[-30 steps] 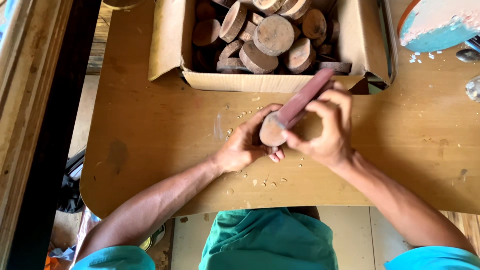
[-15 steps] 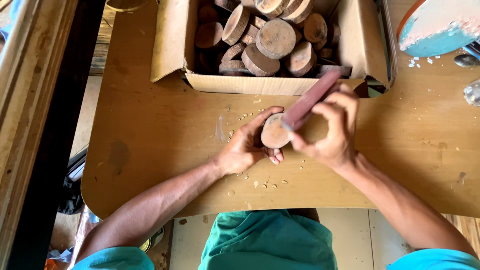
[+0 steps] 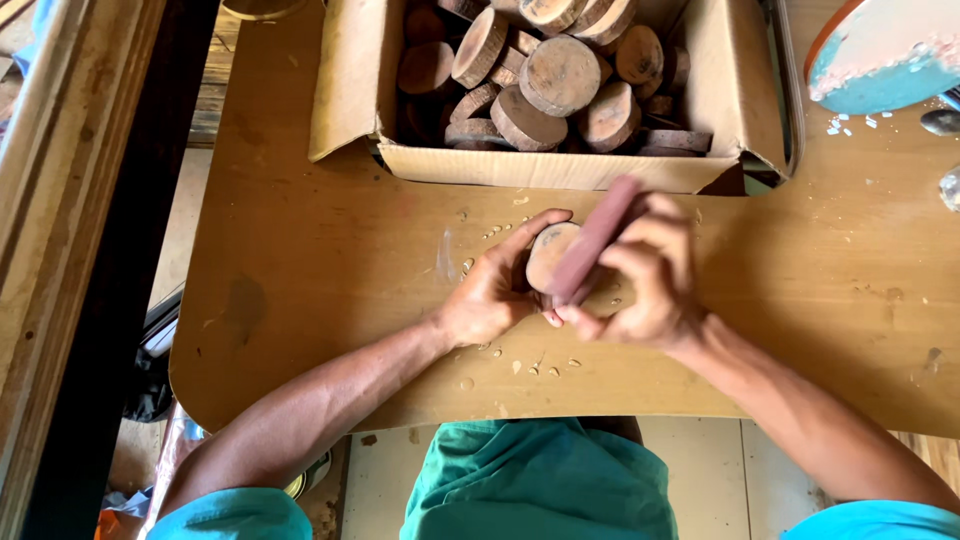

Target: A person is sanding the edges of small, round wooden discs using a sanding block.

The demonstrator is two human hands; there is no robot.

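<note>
We could not see the underside of the wooden disc (image 3: 550, 254), for our fingers covered its near edge and the reddish sanding block (image 3: 594, 243) crossed its right side; the block itself was blurred; our left hand (image 3: 492, 290) clasped the disc from the left, thumb over its top rim, holding it tilted just above the tabletop (image 3: 320, 260); our right hand (image 3: 645, 278) was clenched round the block's lower end, pressing it slantwise against the disc; small wood chips (image 3: 540, 368) lay scattered on the tabletop just nearer than the disc; just beyond the disc stood an open cardboard box (image 3: 560, 168), heaped with round wood slices (image 3: 560, 75), its far side cut off by the frame; right of the box a blue round thing (image 3: 880, 60) showed only in part.
</note>
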